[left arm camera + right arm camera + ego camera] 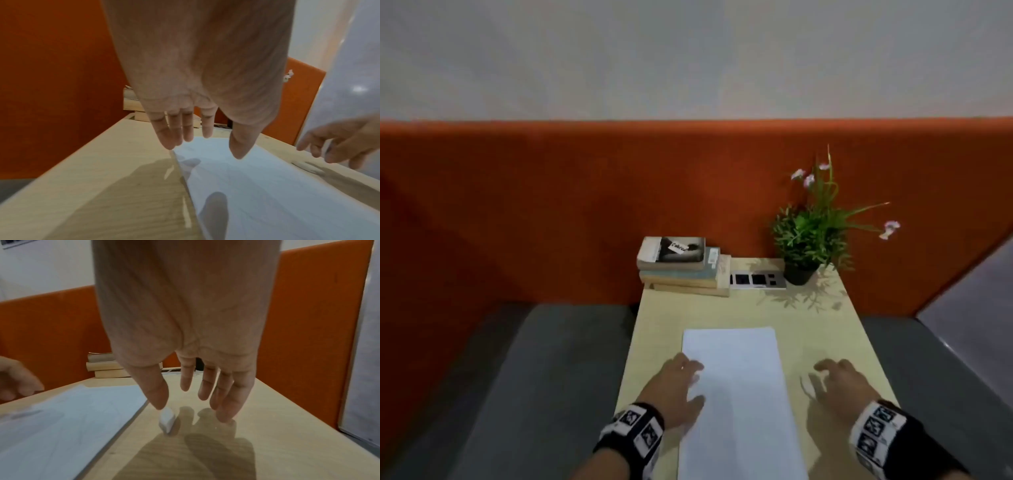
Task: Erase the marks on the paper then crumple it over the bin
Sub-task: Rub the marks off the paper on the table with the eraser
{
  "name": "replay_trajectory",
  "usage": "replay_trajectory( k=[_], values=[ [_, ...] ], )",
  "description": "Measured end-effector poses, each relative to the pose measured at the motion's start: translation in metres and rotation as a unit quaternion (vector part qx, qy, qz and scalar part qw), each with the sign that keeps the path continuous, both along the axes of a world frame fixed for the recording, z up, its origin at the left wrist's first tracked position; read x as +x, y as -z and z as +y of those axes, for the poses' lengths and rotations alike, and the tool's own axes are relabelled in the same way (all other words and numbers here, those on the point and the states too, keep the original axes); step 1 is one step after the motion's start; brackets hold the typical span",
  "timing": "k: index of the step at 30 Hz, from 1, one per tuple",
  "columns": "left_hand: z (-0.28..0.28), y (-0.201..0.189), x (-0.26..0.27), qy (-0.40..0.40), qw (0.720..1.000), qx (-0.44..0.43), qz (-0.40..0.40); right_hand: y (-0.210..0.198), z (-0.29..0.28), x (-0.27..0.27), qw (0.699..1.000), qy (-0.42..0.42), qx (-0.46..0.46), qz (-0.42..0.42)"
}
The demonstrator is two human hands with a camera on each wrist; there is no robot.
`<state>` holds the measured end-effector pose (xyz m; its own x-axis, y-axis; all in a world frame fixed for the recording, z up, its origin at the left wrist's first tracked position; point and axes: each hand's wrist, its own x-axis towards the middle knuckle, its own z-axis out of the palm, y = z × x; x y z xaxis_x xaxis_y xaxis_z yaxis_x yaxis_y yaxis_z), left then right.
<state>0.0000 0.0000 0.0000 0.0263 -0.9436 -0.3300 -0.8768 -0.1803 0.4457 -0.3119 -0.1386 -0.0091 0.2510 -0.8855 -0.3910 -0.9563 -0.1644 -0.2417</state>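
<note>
One paper [736,394] is laid lengthwise on the worktop [822,329], between two hands. The left hand [678,387] is spread, fingers straight, over the sheet's left edge, grasping nothing. The right hand [842,383] is held released above bare wood beside the sheet. One small white eraser [167,419] beneath the thumb is revealed only by the right wrist view. Three stacked books [685,267] and one potted plant [808,233] are seen at the far end.
</note>
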Motion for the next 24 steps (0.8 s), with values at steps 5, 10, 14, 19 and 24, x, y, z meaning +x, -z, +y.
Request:
replay_trajectory(
  k=[5, 10, 14, 19, 24],
  values=[
    [-0.019, 0.038, 0.000, 0.062, 0.997, 0.018, -0.036, 0.019, -0.015, 0.003, 1.000, -0.009, 0.018, -0.002],
    [-0.031, 0.044, -0.007, 0.104, 0.992, 0.051, -0.043, 0.014, -0.024, 0.010, 0.997, -0.069, 0.041, -0.023],
    [-0.034, 0.050, -0.007, 0.133, 0.986, 0.071, -0.073, 0.018, -0.026, 0.012, 0.992, -0.109, 0.048, -0.049],
    [-0.030, 0.053, -0.004, 0.127, 0.989, 0.044, -0.068, 0.014, -0.023, 0.027, 0.984, -0.159, 0.005, -0.076],
    [-0.028, 0.052, -0.006, 0.125, 0.986, 0.048, -0.095, -0.001, -0.017, 0.048, 0.971, -0.217, -0.046, -0.091]
  ],
)
